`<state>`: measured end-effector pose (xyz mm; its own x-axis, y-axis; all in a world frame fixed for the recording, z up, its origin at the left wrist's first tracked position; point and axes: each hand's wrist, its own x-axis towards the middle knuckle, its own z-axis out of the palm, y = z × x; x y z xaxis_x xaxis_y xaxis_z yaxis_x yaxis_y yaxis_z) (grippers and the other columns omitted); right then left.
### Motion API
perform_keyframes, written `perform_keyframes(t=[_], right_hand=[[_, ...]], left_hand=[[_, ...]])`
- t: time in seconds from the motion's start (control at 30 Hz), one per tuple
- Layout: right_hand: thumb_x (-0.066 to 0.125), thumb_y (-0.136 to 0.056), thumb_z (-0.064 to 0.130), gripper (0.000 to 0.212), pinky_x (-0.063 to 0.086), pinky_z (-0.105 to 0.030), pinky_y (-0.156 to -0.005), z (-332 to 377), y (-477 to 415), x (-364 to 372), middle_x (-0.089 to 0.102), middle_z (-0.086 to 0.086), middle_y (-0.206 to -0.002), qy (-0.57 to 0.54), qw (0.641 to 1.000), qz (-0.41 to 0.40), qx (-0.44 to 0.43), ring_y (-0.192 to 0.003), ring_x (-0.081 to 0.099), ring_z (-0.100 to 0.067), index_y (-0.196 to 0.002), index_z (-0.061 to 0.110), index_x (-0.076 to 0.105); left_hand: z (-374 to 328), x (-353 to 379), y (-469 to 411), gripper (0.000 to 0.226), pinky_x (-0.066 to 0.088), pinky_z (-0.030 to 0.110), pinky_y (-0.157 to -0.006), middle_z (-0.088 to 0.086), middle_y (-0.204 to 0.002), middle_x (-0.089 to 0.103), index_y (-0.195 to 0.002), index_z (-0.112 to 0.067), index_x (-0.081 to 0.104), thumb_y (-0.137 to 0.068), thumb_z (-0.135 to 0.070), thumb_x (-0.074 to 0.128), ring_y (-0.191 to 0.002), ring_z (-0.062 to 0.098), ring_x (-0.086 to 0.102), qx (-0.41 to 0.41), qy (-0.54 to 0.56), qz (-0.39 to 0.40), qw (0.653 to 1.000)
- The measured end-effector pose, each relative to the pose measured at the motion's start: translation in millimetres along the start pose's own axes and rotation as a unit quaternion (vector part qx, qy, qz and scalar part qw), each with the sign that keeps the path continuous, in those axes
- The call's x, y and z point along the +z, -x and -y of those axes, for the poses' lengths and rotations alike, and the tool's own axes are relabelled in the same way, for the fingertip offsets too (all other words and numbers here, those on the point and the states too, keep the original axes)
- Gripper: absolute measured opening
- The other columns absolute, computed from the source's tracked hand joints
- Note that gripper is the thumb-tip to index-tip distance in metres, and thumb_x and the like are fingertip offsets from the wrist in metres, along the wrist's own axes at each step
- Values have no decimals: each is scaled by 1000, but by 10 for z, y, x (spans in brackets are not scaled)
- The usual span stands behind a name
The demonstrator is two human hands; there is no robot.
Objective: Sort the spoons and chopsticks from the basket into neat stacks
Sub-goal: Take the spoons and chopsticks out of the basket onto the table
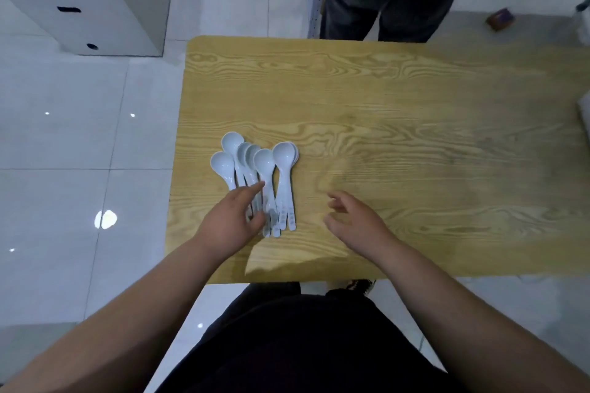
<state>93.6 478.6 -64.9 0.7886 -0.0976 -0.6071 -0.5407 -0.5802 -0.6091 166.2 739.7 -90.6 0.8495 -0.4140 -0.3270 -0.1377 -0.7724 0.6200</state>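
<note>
Head view looks straight down on two bare forearms reaching over the near edge of a wooden tabletop (pixel 399 99). The left hand (pixel 231 223) lies over the handle ends of a loose bunch of white spoons (pixel 252 166), its fingers (pixel 252 190) stretched forward and its thumb curled against the handles; whether it actually grips any of them cannot be told, since the hand hides the contact. The right hand (pixel 354 217) hovers just above the wood, near the spoons on their right, fingers loosely curled and spread, holding nothing.

The loose spoons fan out with their bowls pointing away from the person and their handles crowding together under the left hand. Just beside them on the right lies a stack of spoons (pixel 285 180), nested one in another, handles toward the person.

Beyond the far edge of the tabletop stand the dark trouser legs of another person (pixel 376 0). A white cabinet (pixel 95 0) stands on the pale tiled floor (pixel 64 143) at the far left.
</note>
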Motion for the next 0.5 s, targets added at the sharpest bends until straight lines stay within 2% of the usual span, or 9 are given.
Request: perform_keyframes(t=[0.07,0.13,0.2,0.27,0.33,0.4,0.5], right_hand=[[61,-97,36,47,45,-30,-102,-267,323,-177,58,11,-130,-38,999,-16,13,-122,54,-4,-142,30,48],[62,-97,35,40,44,-28,-103,-564,661,-313,60,15,-127,-63,996,-60,22,-119,54,1,-135,30,54],[63,-96,35,34,43,-25,-102,-892,1003,-394,60,18,-127,-92,989,-111,36,-119,53,5,-129,31,58],[64,-95,34,30,43,-25,-101,-1220,1345,-433,61,19,-126,-123,979,-153,58,-119,54,6,-125,33,59],[66,-95,30,27,44,-25,-103,-1536,1693,-452,62,19,-124,-155,967,-184,80,-115,54,10,-120,37,58],[67,-94,27,27,45,-25,-104,-1862,2036,-473,62,21,-121,-183,956,-208,93,-114,55,11,-114,43,56],[66,-94,29,27,45,-25,-103,-2371,2515,-505,61,22,-121,-205,945,-231,107,-114,55,10,-112,45,56]], left_hand=[[-228,67,103,53,49,31,-100,-10,-128,62,-142,-31,52,-90,-26,65,-118,3,58,3,49,32,998],[-482,165,183,43,51,26,-96,-13,-117,67,-132,-32,60,-90,-24,65,-109,-3,61,7,87,67,994],[-789,300,240,35,52,24,-93,-14,-108,67,-122,-36,62,-87,-30,63,-103,0,62,31,91,111,989],[-1105,481,261,35,53,27,-91,-13,-102,65,-115,-42,60,-80,-41,58,-100,6,63,69,78,150,983],[-1451,725,262,37,54,31,-91,-12,-102,64,-114,-42,58,-78,-43,55,-100,8,63,104,55,185,976],[-1853,1011,271,36,54,32,-92,-13,-103,63,-116,-39,59,-80,-39,57,-100,7,63,131,35,206,969],[-2491,1494,357,34,53,29,-92,-16,-108,62,-119,-33,59,-88,-19,64,-103,2,61,178,18,228,957]])
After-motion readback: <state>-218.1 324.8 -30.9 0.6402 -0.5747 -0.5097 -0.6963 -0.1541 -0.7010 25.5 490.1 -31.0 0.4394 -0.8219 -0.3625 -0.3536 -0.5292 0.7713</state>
